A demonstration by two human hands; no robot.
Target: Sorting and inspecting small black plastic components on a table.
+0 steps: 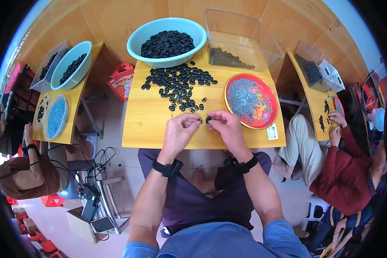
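Nearby, white label (272,132) beside red plate (272,118); right hand (226,126) grip pinches black ring (208,119).

The person wears a blue short-sleeved shirt, dark purple trousers and black wristbands (167,168) on both wrists.

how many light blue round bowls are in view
2. One bowl stands at the far edge of the middle table, full of small black parts. The other bowl stands on the table to the left. More may be hidden past the picture's rim.
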